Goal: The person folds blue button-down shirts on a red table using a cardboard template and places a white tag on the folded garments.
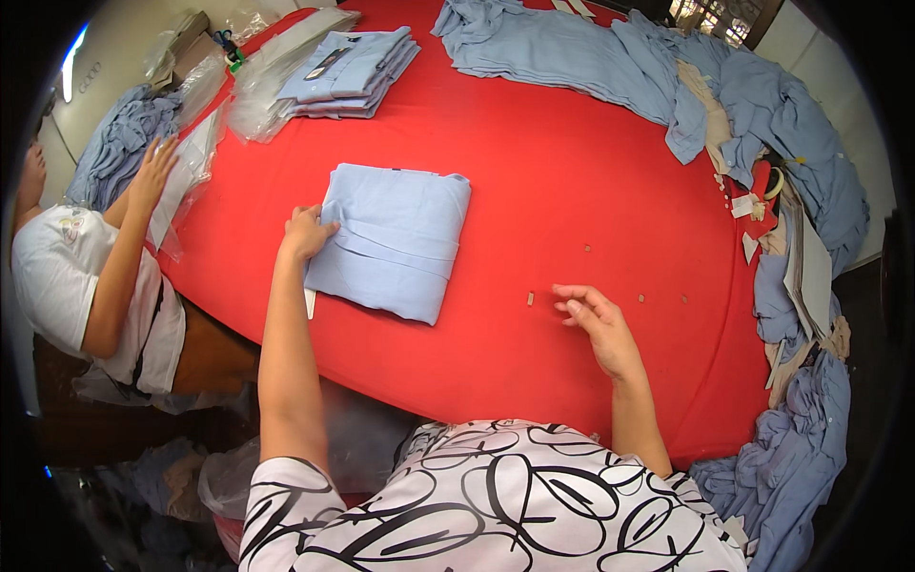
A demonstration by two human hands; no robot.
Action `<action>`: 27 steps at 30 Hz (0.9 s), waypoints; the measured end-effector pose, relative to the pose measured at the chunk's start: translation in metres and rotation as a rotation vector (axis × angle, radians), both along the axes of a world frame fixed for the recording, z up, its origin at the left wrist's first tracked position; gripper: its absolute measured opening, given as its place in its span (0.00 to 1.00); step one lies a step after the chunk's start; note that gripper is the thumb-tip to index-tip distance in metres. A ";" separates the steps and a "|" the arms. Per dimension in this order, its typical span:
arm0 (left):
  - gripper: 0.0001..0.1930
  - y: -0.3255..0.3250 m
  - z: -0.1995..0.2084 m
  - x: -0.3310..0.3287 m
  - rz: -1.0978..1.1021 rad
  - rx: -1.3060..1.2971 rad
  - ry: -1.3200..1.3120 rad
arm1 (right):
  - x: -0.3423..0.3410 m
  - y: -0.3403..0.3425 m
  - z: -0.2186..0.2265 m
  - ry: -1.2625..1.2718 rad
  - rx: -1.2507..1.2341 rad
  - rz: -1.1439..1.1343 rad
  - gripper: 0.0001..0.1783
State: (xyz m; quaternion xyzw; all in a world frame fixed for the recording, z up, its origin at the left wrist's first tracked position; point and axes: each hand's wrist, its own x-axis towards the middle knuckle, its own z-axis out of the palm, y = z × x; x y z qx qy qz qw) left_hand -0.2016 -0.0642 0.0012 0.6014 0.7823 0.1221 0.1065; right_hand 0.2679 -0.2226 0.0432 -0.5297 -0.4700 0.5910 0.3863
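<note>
A folded light blue shirt [396,214] lies on the red-covered table [543,172] in front of me, with a flat band of cloth across it. My left hand [310,232] grips its left edge, thumb on top; some of the fingers are hidden. A white strip [310,303] pokes out below the shirt's lower left corner. Off to the right, my right hand [602,329] hovers over the red cloth, its fingers apart and nothing in them. Close by its fingertips lies a small tan piece [530,299], and a few similar bits are scattered around.
A stack of folded blue shirts [348,71] sits at the far left beside clear plastic bags [272,81]. Loose blue garments [553,43] line the far and right edges, with white cards [808,267] among them. At left, another person [105,296] handles plastic bags.
</note>
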 end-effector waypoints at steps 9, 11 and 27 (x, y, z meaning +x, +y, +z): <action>0.15 -0.047 0.017 0.045 0.048 -0.021 -0.532 | 0.000 0.049 0.007 -0.305 0.156 0.086 0.22; 0.13 -0.073 0.003 0.069 0.011 0.018 -0.660 | -0.020 0.072 0.017 -0.511 0.258 0.048 0.25; 0.21 -0.167 0.034 0.198 -0.375 0.467 0.066 | 0.042 0.101 -0.019 -0.641 0.421 0.044 0.13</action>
